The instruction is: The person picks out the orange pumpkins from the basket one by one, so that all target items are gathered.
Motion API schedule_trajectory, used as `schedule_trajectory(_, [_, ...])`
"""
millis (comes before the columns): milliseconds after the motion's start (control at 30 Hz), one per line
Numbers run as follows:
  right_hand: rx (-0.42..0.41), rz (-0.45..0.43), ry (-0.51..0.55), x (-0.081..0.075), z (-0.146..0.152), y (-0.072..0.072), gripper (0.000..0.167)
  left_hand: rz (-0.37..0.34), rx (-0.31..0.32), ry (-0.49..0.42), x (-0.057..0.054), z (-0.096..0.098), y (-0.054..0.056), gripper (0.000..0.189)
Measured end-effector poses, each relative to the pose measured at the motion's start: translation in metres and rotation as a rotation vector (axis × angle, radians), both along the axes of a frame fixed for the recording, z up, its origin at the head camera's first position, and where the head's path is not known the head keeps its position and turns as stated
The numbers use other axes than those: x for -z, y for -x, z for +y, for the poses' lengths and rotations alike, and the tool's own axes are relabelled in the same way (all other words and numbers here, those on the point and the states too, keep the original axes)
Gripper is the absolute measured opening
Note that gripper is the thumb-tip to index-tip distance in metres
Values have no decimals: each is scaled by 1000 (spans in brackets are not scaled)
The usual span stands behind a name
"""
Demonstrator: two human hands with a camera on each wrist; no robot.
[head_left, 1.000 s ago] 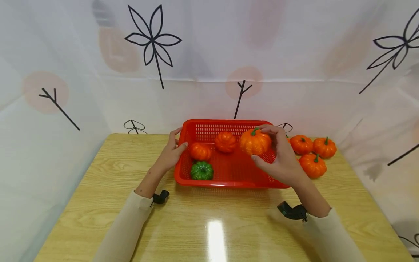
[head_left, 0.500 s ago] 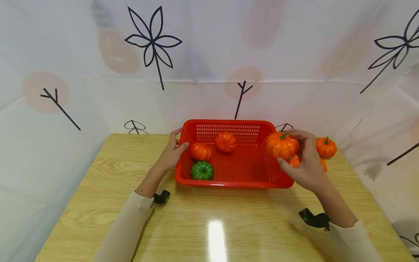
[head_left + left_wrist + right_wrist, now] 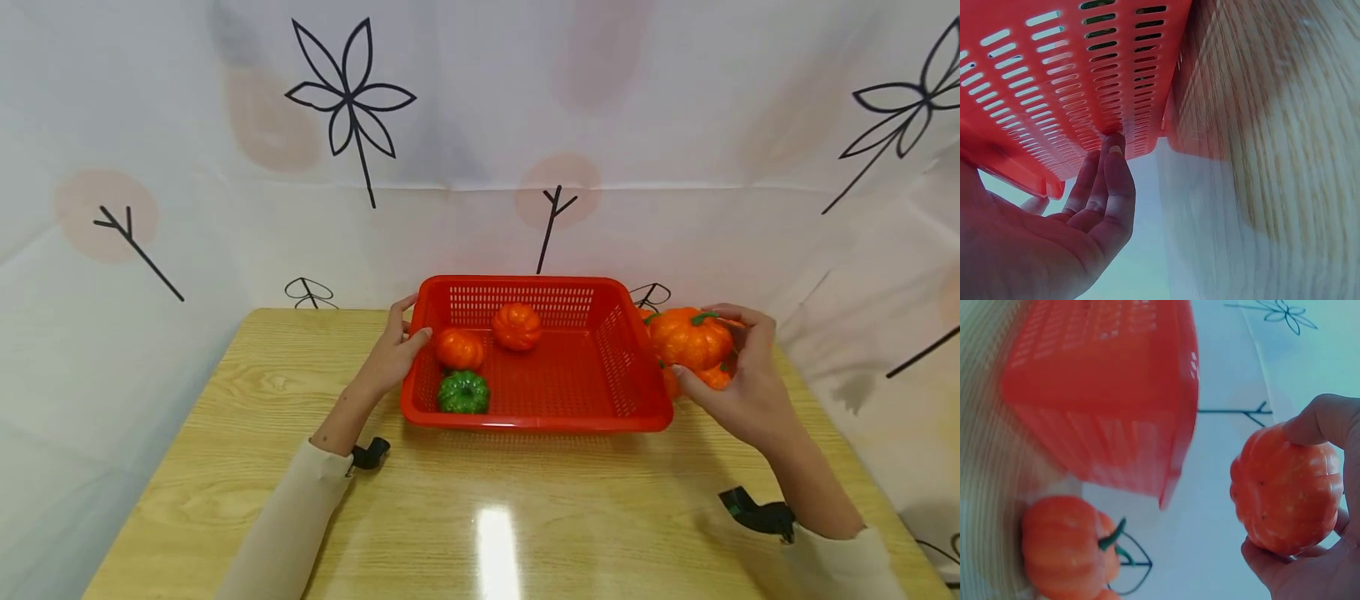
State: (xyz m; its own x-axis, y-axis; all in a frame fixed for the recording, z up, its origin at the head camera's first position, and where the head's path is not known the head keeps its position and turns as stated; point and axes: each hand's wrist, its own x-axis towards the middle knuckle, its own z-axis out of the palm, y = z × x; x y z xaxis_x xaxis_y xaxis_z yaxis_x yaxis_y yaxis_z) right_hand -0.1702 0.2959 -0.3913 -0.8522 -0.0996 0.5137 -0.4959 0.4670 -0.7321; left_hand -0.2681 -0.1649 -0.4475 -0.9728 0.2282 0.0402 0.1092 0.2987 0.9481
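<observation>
My left hand (image 3: 393,354) holds the left rim of a red plastic basket (image 3: 555,371); in the left wrist view its fingers (image 3: 1119,187) lie against the slotted outer wall. Inside the basket, toward the left, are two orange pumpkins, one at the front (image 3: 459,348) and one farther back (image 3: 517,326), and a green pumpkin (image 3: 463,392). Right of the basket, my right hand (image 3: 750,400) grips another orange pumpkin (image 3: 690,337) with a green stem. In the right wrist view this held pumpkin (image 3: 1288,490) is raised off the table, its underside toward the camera.
Below and behind the held pumpkin, several orange pumpkins (image 3: 1063,547) stand on the wooden table (image 3: 315,508) beside the basket's right wall, partly hidden by my hand. A white patterned cloth (image 3: 465,225) hangs behind and at the sides.
My right hand has carried the held pumpkin from over the basket's right part out past its right rim, above the other pumpkins. The left hand and basket have stayed put.
</observation>
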Motion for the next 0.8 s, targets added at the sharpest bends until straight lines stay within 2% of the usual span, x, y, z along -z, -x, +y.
schedule_trajectory(333, [75,4,-56,2,28,-5,97,3,-4,-1,-1,0,-2,68])
schedule_trajectory(467, [92,6,-105,3,41,-5,103,0,-8,-5,-1,0,-2,68])
schedule_trajectory(600, [144,25,-200,1,56,-5,100,4,-3,-7,-1,0,-2,68])
schedule_trajectory(700, [189,-2,-271,1,67,-6,95,6,-2,-5,0,-1,-3,68])
schedule_trajectory(800, [218,-68,-312,2,76,-7,91,4,-4,-5,0,0,-3,68])
